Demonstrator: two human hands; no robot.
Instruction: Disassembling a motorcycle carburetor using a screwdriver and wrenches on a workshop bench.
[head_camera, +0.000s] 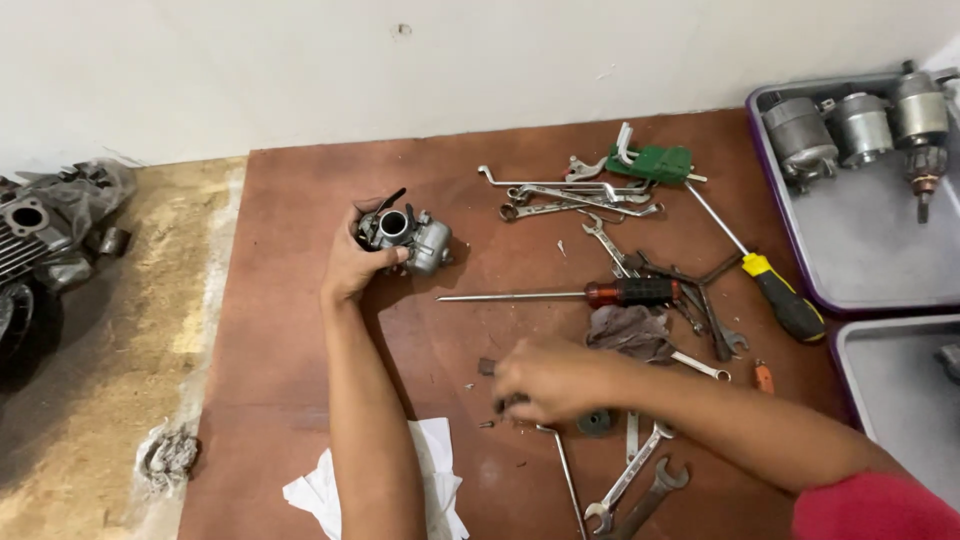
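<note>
On the brown board (300, 330), wrenches (575, 195), a long screwdriver with a red-and-black handle (560, 294), a yellow-handled screwdriver (760, 270) and a dark rag (630, 330) are lying to the right of the work area, crowding the right hand. White paper (440, 480) is lying near the front edge. The left hand (355, 262) is gripping a small metal carburetor (410, 235), held just above the board. The right hand (545, 378) is blurred, fingers curled down over small parts (487, 367); its grip cannot be determined.

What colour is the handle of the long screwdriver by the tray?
Yellow and black handle, head view.
</note>
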